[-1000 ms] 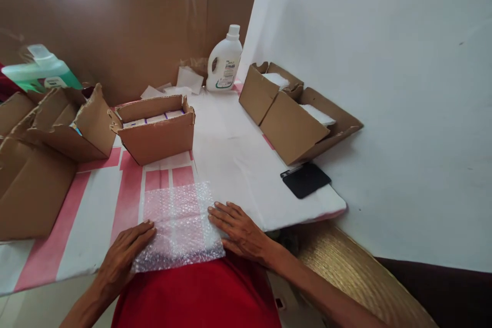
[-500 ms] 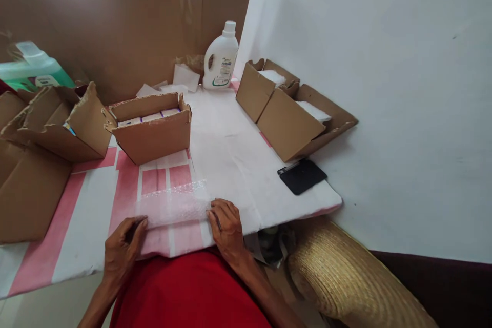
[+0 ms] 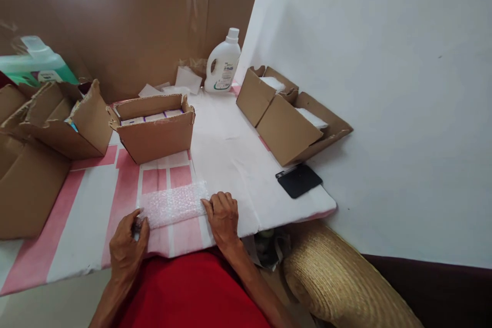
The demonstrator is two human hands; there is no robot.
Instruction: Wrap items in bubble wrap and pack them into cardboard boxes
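A sheet of clear bubble wrap point(image 3: 173, 205), folded into a narrow band, lies on the pink-and-white table cover point(image 3: 96, 200) near the front edge. My left hand point(image 3: 128, 245) is closed on its left end. My right hand point(image 3: 222, 215) is closed on its right end, fingers curled over the fold. Behind the wrap stands an open cardboard box point(image 3: 154, 130) holding small white packs with purple edges.
Open cardboard boxes point(image 3: 54, 123) crowd the left side; a green bottle point(image 3: 33, 66) sits behind them. Two more boxes point(image 3: 288, 118) with white filling stand at the right by the wall. A white jug point(image 3: 223, 61), a black wallet point(image 3: 299, 180), a woven straw object point(image 3: 338, 277) below.
The bubble wrap lay flat under both open hands a second ago. It has since been folded away from me into a narrow band, and both hands have closed on its ends.
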